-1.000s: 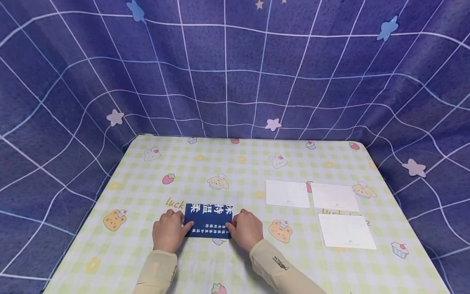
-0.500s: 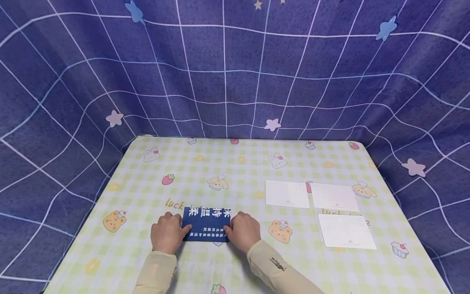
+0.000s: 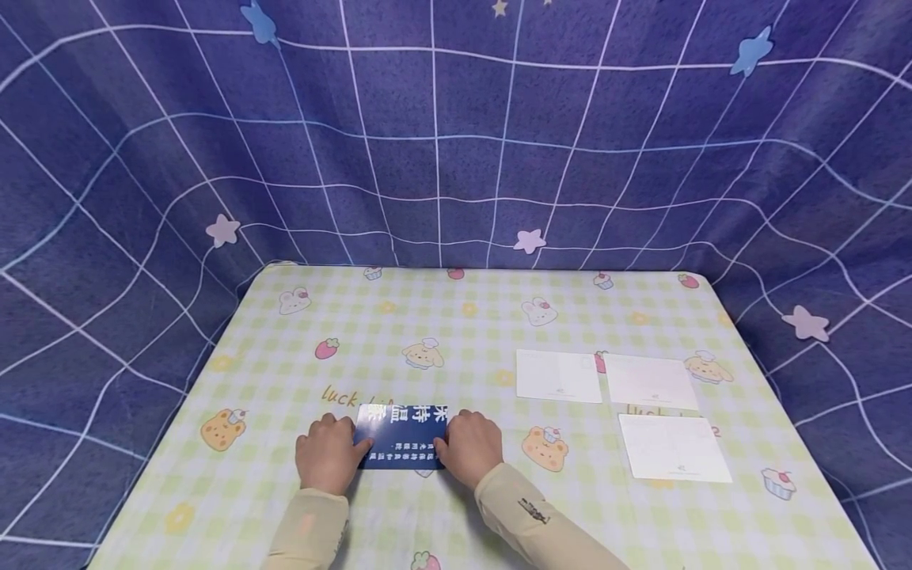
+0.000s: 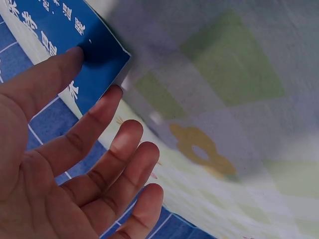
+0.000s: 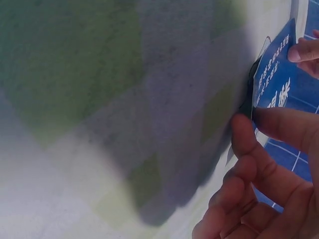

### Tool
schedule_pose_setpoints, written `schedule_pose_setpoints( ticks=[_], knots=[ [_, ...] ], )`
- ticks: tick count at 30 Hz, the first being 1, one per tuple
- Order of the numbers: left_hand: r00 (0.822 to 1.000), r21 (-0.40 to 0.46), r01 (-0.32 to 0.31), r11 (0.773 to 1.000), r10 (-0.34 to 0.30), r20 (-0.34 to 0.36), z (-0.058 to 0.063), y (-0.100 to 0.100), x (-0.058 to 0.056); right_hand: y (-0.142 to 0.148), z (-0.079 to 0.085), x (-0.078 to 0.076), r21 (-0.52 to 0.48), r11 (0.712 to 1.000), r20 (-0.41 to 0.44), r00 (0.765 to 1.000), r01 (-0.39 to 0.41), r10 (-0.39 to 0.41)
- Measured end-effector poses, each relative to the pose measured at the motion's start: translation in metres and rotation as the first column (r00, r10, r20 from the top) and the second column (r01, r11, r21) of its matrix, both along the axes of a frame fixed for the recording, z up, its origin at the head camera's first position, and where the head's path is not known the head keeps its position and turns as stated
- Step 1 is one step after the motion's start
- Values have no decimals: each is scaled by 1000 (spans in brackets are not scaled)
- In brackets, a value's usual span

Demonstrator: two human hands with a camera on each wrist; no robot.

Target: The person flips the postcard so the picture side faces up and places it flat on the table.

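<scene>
A dark blue card (image 3: 400, 437) with white printed characters is held by its two short ends, low over the table. My left hand (image 3: 328, 451) pinches its left end, thumb on the printed face and index finger behind the edge, as the left wrist view shows on the blue card (image 4: 94, 55). At the opposite end my right hand (image 3: 470, 447) pinches the card between thumb and index finger. In the right wrist view the card (image 5: 274, 69) stands tilted off the cloth. The card's underside is hidden.
Three white cards lie flat on the right: one nearer the middle (image 3: 559, 376), one beside it (image 3: 651, 381) and one in front (image 3: 674, 447). A green checked cloth (image 3: 235, 491) covers the table. A blue grid-patterned curtain (image 3: 470, 174) hangs behind and around it.
The blue card and both hands have shifted slightly toward me. A glare now shows on the card's printed face, so its tilt has changed a little. The white cards have stayed put.
</scene>
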State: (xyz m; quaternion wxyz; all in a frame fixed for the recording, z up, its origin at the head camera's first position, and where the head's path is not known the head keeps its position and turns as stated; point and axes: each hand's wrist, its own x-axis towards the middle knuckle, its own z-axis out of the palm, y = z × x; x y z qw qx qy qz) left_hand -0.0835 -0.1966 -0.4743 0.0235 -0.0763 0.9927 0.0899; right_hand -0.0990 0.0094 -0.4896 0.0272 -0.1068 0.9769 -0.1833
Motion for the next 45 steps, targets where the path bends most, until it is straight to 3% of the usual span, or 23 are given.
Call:
schedule_pose_setpoints(
  ticks=[8,15,28,37,45],
  knots=[
    [999,-39,-2,999,0,-41,-2,4,2,-2,-3,-1,33,999,-17,1000,1,-1],
    [997,-47,-20,999,16,-70,-3,10,2,0,-6,0,46,998,-100,994,-43,47],
    [995,30,3,1000,0,-99,-1,10,3,5,-10,2,-63,995,-124,990,-73,65],
    [991,41,7,999,-1,-135,4,13,2,12,-3,3,-110,991,-82,994,-79,70],
    [991,45,27,999,-21,-134,4,20,0,18,5,4,-121,990,-115,991,-75,61]
  ],
)
